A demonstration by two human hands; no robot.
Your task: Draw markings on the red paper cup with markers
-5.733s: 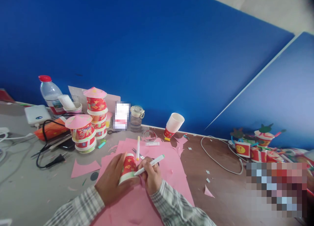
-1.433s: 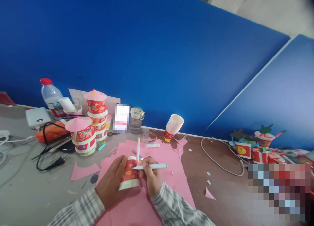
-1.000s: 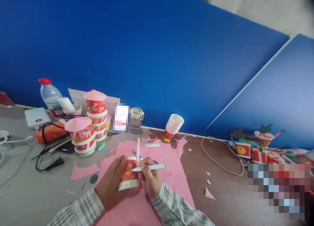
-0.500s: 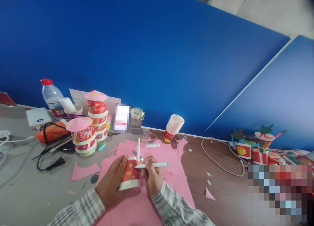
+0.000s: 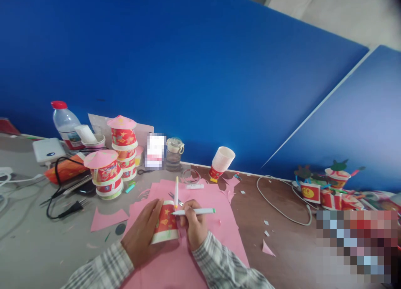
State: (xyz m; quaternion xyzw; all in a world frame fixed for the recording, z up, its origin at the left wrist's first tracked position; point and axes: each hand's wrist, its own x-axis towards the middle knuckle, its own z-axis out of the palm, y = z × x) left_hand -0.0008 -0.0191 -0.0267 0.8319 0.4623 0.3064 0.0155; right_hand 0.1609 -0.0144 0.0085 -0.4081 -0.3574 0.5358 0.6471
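Note:
My left hand [image 5: 144, 230] is closed round the side of a red paper cup [image 5: 165, 223] with yellow figures and a pale rim facing me. Pinched in my right hand [image 5: 194, 226] is a white marker [image 5: 203, 211] with a green end, its tip at the cup's right side. Pink paper sheets [image 5: 219, 239] lie under both hands. Just beyond the cup are a white and yellow marker [image 5: 176, 192] and scissors [image 5: 180, 199], partly hidden. A white tube [image 5: 194, 186] rests farther back on the paper.
Cup towers with pink paper roofs [image 5: 121, 132] stand at the left, near a bottle [image 5: 66, 124] and a black plug [image 5: 73, 209]. A glass jar [image 5: 173, 155] and stacked paper cups [image 5: 222, 161] stand at the back. Decorated cups [image 5: 332, 199] and a white cable [image 5: 275, 209] are at the right.

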